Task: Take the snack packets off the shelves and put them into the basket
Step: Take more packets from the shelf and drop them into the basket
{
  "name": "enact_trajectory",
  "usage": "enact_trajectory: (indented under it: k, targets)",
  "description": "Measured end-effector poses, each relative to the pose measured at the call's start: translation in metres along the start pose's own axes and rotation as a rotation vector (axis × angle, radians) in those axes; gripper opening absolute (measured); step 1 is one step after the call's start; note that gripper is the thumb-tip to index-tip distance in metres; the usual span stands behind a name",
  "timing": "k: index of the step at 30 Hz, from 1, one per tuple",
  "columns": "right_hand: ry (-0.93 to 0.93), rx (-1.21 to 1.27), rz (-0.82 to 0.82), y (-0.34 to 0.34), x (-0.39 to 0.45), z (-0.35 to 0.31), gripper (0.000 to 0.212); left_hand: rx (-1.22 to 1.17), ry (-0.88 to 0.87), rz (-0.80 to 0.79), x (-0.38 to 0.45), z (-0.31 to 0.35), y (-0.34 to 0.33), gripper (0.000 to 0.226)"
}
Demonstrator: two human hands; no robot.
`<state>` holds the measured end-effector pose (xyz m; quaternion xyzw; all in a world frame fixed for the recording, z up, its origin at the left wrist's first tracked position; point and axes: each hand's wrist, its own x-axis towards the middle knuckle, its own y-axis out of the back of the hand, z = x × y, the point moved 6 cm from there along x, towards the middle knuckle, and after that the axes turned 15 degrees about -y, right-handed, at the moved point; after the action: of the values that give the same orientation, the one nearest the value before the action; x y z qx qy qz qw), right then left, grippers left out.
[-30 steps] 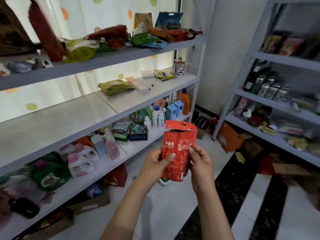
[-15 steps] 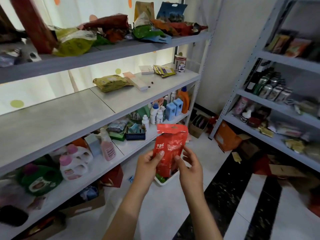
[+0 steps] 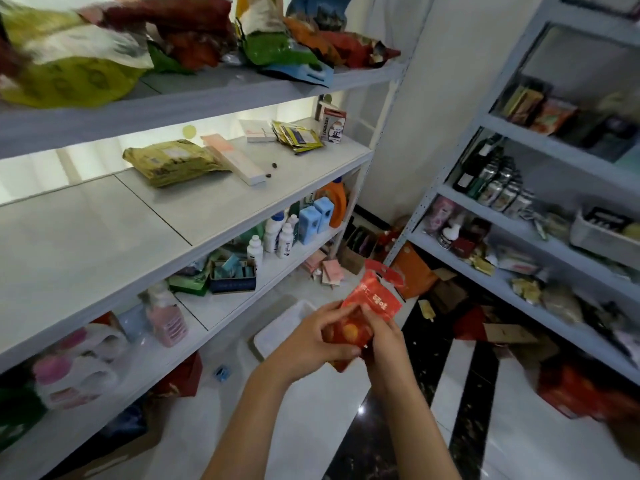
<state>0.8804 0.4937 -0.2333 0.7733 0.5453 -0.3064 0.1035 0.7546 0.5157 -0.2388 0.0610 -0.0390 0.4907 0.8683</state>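
Storeroom floor between shelving: left hand and right hand both pinch a red snack packet (tilted) above a white basket.

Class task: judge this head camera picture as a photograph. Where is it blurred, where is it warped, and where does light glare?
Head view: motion blur smears the top-shelf snack packets and both hands gripping the red packet; wide-angle distortion bows the right shelving unit; backlight glows behind the middle shelf; a glare spot sits on the glossy floor.
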Motion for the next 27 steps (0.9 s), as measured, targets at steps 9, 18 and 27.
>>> enact_trajectory:
  k: [9,18,27]
  targets:
    - [-0.033,-0.029,0.136,-0.016,0.042,0.002,0.010,0.055,0.133,0.161,0.042,-0.062,0.040,0.048]
    - [-0.024,-0.083,0.195,0.007,0.137,-0.016,0.011,0.018,0.248,0.243,0.117,-0.103,0.048,0.023]
    - [-0.133,-0.156,0.190,0.009,0.295,-0.018,0.024,0.236,0.408,0.372,0.221,-0.166,0.081,0.011]
